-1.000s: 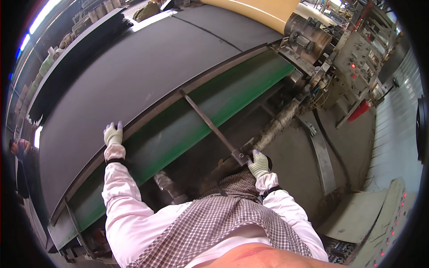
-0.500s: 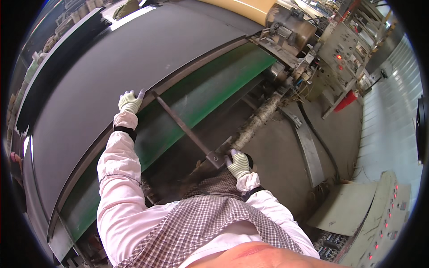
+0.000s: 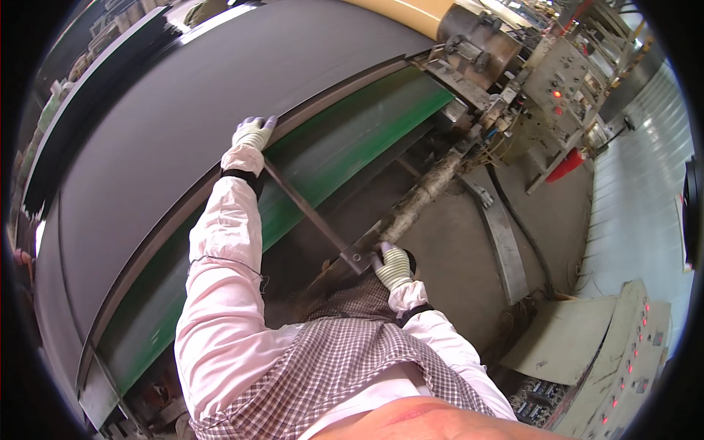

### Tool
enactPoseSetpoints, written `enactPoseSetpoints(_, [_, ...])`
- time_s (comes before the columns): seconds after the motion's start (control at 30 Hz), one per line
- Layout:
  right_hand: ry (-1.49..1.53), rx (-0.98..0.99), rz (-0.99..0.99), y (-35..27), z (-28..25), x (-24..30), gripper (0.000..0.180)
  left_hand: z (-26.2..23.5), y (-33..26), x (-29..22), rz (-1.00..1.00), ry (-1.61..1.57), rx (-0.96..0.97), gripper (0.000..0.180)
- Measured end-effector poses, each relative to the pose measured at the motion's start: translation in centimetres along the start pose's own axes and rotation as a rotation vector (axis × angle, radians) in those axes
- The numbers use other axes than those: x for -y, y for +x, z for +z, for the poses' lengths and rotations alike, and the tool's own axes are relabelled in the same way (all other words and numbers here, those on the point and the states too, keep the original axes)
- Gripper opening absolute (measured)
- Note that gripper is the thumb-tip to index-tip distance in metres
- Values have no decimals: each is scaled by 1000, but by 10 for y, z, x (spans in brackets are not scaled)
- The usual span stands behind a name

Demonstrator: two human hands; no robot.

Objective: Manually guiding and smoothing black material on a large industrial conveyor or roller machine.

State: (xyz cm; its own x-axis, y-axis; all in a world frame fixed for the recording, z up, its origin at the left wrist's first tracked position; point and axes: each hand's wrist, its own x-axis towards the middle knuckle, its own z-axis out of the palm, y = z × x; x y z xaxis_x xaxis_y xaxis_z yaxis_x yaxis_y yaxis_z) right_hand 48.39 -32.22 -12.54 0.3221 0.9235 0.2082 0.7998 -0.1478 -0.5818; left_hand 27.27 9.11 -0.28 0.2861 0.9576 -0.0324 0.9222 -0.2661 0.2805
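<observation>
My left hand [image 3: 254, 132], in a pale striped glove, lies on the near edge of a wide dark grey sheet [image 3: 213, 88], its fingers stretched onto the surface. Under that edge runs a metal rail [image 3: 161, 218], and a thin steel bar [image 3: 308, 207] slants from it toward me. My right hand [image 3: 394, 265], gloved the same way, is closed around the end of a crusted metal beam [image 3: 422, 196], beside the bar's bolted near end. Its fingertips are partly hidden. A green belt [image 3: 352, 132] lies below the sheet.
A large yellow roller [image 3: 411, 16] and machinery stand at the far right. A control panel [image 3: 561, 84] has red lights; another console [image 3: 634, 367] is near right. On the floor are a metal strip [image 3: 506, 246] and a black hose [image 3: 522, 227]. A red bucket [image 3: 566, 165] hangs near the panel.
My left hand has moved forward and to the right along the sheet's edge, past the top of the slanting bar. My right hand stays at the beam's end.
</observation>
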Motion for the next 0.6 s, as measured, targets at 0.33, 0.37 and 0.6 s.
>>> enactPoseSetpoints(0.33, [-49,-63,-76,-1,17,-16,24,-78,-225,272,-908,184,-209,60])
enactPoseSetpoints(0.37, [-70,-59,-58,-2,18,-19,27,-83,-236,278,-790,232,-178,57])
enactPoseSetpoints(0.6, [-146,-121,-19,-7,26,-36,44,-53,-184,211,-629,233,-300,48])
